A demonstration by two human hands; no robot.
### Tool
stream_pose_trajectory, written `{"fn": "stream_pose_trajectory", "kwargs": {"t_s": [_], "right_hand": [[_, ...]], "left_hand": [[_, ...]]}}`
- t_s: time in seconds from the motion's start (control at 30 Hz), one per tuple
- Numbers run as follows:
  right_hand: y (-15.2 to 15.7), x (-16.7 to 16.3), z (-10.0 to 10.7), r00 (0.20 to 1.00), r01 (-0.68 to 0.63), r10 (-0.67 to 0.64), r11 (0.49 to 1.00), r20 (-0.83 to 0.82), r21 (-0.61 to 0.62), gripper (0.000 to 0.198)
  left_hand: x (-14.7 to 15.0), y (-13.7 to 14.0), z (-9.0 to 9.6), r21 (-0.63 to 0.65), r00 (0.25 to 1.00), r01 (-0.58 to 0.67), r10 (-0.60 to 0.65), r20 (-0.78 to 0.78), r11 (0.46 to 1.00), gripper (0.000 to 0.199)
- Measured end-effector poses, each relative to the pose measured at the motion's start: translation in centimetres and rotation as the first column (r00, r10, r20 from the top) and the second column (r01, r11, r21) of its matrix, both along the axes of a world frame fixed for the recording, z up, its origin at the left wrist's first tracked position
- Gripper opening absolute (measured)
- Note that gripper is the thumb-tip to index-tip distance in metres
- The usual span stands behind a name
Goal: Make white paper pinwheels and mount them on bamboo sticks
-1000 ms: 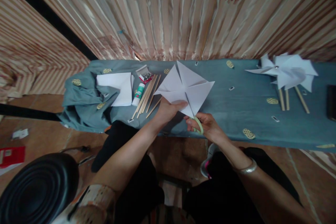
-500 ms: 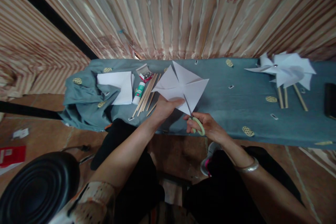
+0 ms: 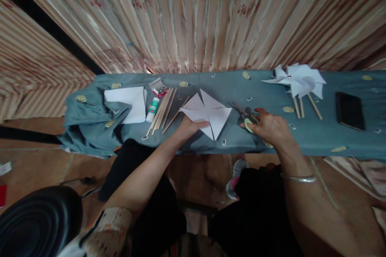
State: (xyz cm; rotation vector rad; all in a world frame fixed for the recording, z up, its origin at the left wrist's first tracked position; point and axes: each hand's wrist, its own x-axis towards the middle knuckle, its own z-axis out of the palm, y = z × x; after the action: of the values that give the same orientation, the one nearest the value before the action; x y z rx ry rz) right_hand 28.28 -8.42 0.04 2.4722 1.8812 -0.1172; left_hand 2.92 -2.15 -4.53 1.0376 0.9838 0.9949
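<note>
My left hand (image 3: 193, 127) pinches a square sheet of white paper (image 3: 217, 118) near its lower left side, thumb on top. Slits run from the corners of the sheet toward its middle. To the right, my right hand (image 3: 267, 125) has its fingers on the light green handles of a pair of scissors (image 3: 247, 123), low over the cloth. The blades point up and left, away from the paper. Left of the sheet lie several wooden sticks (image 3: 162, 114), a glue stick (image 3: 152, 109) and a small open box of metal pins (image 3: 159, 89).
A blue-grey patterned cloth (image 3: 193, 144) covers the long table. Folded white paper (image 3: 137, 106) lies at the left. Paper pinwheels (image 3: 303, 80) on sticks rest at the right, beside a black phone (image 3: 350, 110). A black round stool (image 3: 39, 223) stands on the floor at lower left.
My right hand has drawn the scissors out of the paper and carried them right, down to the cloth. My left hand still holds the sheet, now lower. The view has shifted right.
</note>
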Motion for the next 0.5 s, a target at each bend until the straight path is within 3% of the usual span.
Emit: {"fn": "stream_pose_trajectory", "kwargs": {"t_s": [0.1, 0.2, 0.33, 0.43, 0.5], "right_hand": [[0.9, 0.4, -0.2, 0.999, 0.03, -0.029, 0.999, 0.037, -0.03, 0.054], [1.7, 0.5, -0.5, 0.998, 0.032, -0.032, 0.999, 0.046, -0.012, 0.046], [2.6, 0.6, -1.1, 0.998, 0.058, -0.06, 0.997, 0.033, 0.059, 0.047], [3.0, 0.8, -1.7, 0.999, 0.045, -0.045, 0.994, 0.001, 0.102, 0.047], [3.2, 1.0, -2.1, 1.0, 0.031, -0.031, 0.994, -0.002, 0.107, 0.044]], "left_hand": [[0.0, -0.3, -0.1, -0.04, 0.995, 0.097, -0.098, -0.018, 0.994, 0.044], [-0.9, -0.5, 0.0, -0.103, 0.984, 0.169, -0.173, -0.033, 0.98, 0.046], [-3.9, -0.4, 0.0, -0.047, 0.981, 0.122, -0.127, -0.143, 0.991, 0.06], [-6.7, -0.3, 0.0, 0.204, 0.917, 0.0, 0.081, -0.39, 0.979, 0.063], [-7.8, -0.5, 0.1, 0.478, 0.784, 0.086, 0.236, -0.574, 0.874, 0.057]]}}
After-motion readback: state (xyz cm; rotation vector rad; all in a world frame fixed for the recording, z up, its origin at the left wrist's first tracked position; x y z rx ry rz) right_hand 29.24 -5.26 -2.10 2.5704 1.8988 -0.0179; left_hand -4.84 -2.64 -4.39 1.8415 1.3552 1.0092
